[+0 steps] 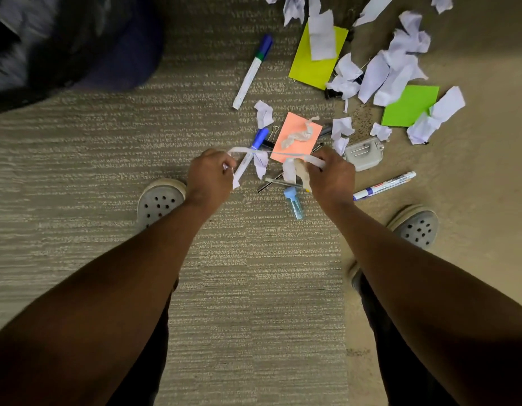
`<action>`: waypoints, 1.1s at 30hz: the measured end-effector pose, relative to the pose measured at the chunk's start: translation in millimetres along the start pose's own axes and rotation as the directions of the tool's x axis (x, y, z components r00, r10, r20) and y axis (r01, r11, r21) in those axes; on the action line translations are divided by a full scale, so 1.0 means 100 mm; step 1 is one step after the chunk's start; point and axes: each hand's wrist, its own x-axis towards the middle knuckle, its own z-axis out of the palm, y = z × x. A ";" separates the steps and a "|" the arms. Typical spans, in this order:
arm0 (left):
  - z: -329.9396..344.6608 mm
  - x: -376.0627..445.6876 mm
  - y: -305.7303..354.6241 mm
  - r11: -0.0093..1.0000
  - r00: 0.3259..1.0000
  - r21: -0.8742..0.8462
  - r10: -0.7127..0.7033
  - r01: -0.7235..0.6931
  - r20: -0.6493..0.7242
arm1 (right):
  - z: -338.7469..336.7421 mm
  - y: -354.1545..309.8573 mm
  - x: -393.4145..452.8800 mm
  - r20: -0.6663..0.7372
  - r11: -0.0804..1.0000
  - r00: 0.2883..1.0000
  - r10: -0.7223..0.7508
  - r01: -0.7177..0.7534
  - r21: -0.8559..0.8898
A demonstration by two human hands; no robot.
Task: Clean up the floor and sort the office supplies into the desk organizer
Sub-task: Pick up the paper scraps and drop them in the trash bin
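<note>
Head view, looking straight down past my forearms at the carpet point(107, 159): my left hand point(210, 177) and my right hand point(333, 174) are both low over the spill, and a long white paper strip point(278, 153) runs between them. Its long axis lies left to right, roughly level across the picture. Each grip is clenched on paper — the left pinches the strip's end with a small scrap, the right is curled round the other end along with a bunch of soft crumpled pieces.

What the next pick-up turns on, I judge, is what lies just beyond and under the strip. The blue-capped pen point(248, 155) lies slantwise beneath it, nearer my left grip. The grey stapler point(363, 153) sits just beside my right knuckles. The orange note point(296, 136) is flat, with a twisted tissue on it. The small blue bottle point(294, 202) lies between my hands, nearer the right.

Farther off are the white marker point(252, 73), stiff and smooth, the yellow-green sheet point(315, 60), the green note point(410, 105) and a heap of creased white scraps point(394, 68) — light, thin, springy stuff. No organizer shows here.
</note>
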 end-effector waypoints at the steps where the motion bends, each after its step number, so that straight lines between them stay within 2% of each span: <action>1: -0.01 -0.02 0.01 1.000 1.000 0.006 -0.008 0.008 0.005 | -0.02 0.00 0.02 -0.024 1.000 1.000 0.015 -0.015 0.008; 3: 0.01 -0.03 0.06 0.999 0.999 0.034 0.011 -0.012 0.035 | -0.03 -0.01 0.07 -0.069 0.997 0.996 0.058 -0.054 0.053; 6: 0.12 0.00 0.21 0.988 0.985 0.099 0.101 -0.116 0.138 | -0.02 -0.05 0.19 -0.107 0.985 0.983 0.152 -0.140 0.105; 10: 0.37 0.13 0.36 0.889 0.943 0.367 0.174 -0.274 0.282 | 0.04 -0.14 0.34 -0.134 0.978 0.978 0.159 -0.138 0.154; 13: 0.50 0.20 0.43 0.837 0.951 0.481 0.134 -0.259 0.279 | 0.09 -0.16 0.42 -0.126 0.993 0.992 0.033 -0.019 0.118; 16: 0.58 0.21 0.44 0.820 0.949 0.501 0.151 -0.277 0.277 | 0.14 -0.16 0.51 0.059 0.970 0.981 -0.184 0.191 -0.153; 19: 0.59 0.19 0.33 0.899 0.958 0.375 0.136 -0.226 0.251 | 0.19 -0.15 0.59 0.273 0.854 0.918 -0.287 0.374 -0.362; 21: 0.54 0.13 0.26 0.962 0.976 0.219 0.123 -0.162 0.180 | 0.21 -0.16 0.61 0.293 0.832 0.906 -0.304 0.403 -0.382; 23: 0.44 0.02 0.24 0.988 0.989 0.101 0.108 -0.118 0.098 | 0.22 -0.17 0.61 0.289 0.832 0.915 -0.282 0.383 -0.401; 26: 0.26 -0.18 0.24 0.995 0.994 0.025 0.095 -0.097 0.052 | 0.22 -0.19 0.58 0.274 0.872 0.937 -0.216 0.312 -0.378; 30: 0.01 -0.41 0.24 0.993 0.993 -0.023 0.114 -0.115 -0.025 | 0.10 -0.32 0.54 0.249 0.943 0.967 -0.042 0.121 -0.311; 33: -0.24 -0.54 0.29 0.993 0.992 -0.050 0.108 -0.111 -0.063 | -0.09 -0.44 0.45 0.171 0.982 0.980 0.103 -0.073 -0.176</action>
